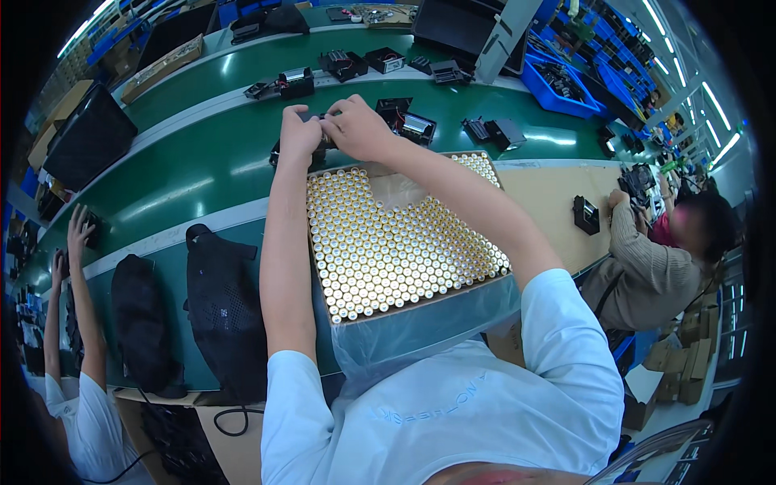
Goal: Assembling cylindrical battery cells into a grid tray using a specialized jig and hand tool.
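Observation:
Beyond the far edge of a box [420,303] packed with upright cylindrical battery cells, both my hands meet at a small black plastic housing [276,153]. My left hand [300,133] closes round its left side. From the right, my right hand [357,128] reaches over with its fingers bent onto the same housing. Most of it is hidden under my fingers, so I cannot see inside. The cells [404,250] show round pale ends in tight rows, with a gap at the far side where clear plastic [398,191] shows. Just right of my hands lies an opened black housing [414,125] with a silver cell and red wires.
More black housings [343,63] lie along the green belt [202,158]. Two black mesh-covered bundles [222,279] stand left of the box. Co-workers sit on both sides, one with a hand [78,234] at the left. A blue bin [558,85] stands far right.

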Tool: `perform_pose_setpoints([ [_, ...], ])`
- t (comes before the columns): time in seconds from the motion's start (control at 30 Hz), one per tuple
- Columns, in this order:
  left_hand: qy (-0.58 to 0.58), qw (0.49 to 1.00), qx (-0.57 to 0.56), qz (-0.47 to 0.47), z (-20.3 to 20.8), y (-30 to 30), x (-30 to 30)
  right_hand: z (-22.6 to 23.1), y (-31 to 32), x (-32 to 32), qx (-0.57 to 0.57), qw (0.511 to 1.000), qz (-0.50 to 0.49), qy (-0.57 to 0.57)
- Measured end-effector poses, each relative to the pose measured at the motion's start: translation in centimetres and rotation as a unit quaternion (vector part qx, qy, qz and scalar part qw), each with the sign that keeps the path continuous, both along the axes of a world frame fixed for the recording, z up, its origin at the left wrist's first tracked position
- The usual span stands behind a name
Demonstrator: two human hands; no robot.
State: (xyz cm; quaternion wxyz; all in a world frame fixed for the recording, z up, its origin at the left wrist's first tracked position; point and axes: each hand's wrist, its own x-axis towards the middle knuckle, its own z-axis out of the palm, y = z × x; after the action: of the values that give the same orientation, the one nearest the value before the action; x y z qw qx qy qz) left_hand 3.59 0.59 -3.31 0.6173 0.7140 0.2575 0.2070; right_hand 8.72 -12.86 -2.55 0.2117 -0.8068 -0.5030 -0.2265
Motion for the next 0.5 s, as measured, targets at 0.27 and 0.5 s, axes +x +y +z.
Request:
perform_pose_setpoints([
  [0.27, 0.044, 0.981, 0.173, 0.070, 1.2, 1.0, -0.8, -1.7, -0.1, 2.4, 0.043, 0.996, 0.075, -0.019],
  [0.5, 0.215, 0.766, 0.575, 0.192, 2.6, 0.1, -2.2, 2.3, -2.5, 5.6, -0.199, 0.971, -0.116, 0.057],
])
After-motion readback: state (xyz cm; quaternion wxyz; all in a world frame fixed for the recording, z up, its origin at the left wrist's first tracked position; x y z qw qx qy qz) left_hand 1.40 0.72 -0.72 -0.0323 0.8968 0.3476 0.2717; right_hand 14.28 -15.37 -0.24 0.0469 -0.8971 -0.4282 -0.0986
